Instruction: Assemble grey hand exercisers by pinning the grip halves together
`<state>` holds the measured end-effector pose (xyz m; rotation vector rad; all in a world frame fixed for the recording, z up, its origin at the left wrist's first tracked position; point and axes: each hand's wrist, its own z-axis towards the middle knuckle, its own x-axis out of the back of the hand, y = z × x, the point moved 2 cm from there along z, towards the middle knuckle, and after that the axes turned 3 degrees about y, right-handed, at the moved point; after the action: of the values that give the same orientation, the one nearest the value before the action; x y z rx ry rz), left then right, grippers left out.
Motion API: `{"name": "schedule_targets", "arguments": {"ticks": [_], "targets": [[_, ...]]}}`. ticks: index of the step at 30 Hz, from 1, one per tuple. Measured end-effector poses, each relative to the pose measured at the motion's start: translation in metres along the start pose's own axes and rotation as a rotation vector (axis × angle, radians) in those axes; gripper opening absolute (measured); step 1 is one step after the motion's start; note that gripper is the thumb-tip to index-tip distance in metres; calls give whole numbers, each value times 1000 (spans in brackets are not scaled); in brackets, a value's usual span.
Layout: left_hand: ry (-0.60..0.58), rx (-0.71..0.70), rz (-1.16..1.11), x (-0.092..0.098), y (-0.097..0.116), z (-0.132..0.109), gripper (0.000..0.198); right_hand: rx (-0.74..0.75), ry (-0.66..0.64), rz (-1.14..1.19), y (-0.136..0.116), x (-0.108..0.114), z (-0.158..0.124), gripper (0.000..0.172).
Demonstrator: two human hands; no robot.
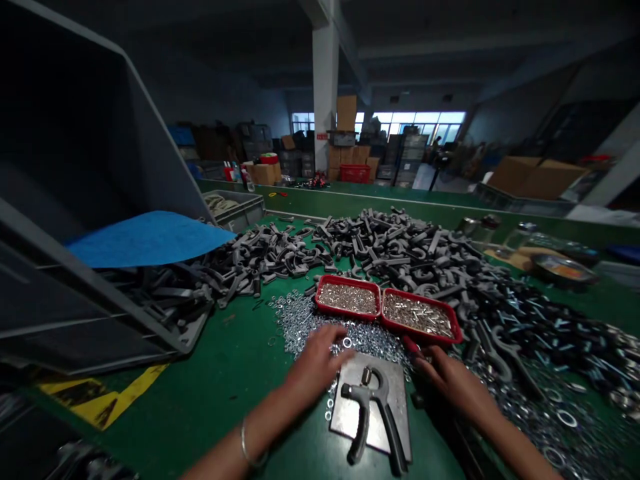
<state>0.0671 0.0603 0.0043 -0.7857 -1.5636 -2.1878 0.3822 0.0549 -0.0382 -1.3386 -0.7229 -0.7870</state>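
Observation:
My left hand (317,360) rests palm down at the edge of a spread of zinc-coloured washers (305,327), with nothing visible in it. My right hand (445,380) reaches towards a small red-handled item (411,344) by the corner of a red tray; the fingers hide whether they hold it. Between my hands, a grey hand-lever tool (373,417) lies on a steel plate (395,393). Just ahead, two red trays (347,287) (420,333) stand side by side, filled with small metal pins (347,298) (417,315).
A heap of grey U-shaped parts (395,250) covers the green table (200,407), with dark hook bolts (530,340) and washers at right. A large grey crate (115,133) leans in at left, with a blue sheet (150,239) on it.

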Motion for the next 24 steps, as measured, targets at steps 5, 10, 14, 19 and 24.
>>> {"name": "schedule_targets", "arguments": {"ticks": [5, 10, 14, 19, 24], "targets": [[275, -11, 358, 61, 0, 90, 28, 171, 63, -140, -7, 24, 24, 23], [-113, -53, 564, 2, -24, 132, 13, 365, 5, -230, -76, -12, 87, 18], [-217, 6, 700, -20, -47, 149, 32, 412, -77, -311, -103, -49, 134, 16], [-285, 46, 786, -24, -66, 156, 33, 348, -138, -328, -98, -70, 156, 26], [-278, 49, 812, -32, -76, 153, 33, 246, -129, -255, -90, -76, 155, 28]]}}
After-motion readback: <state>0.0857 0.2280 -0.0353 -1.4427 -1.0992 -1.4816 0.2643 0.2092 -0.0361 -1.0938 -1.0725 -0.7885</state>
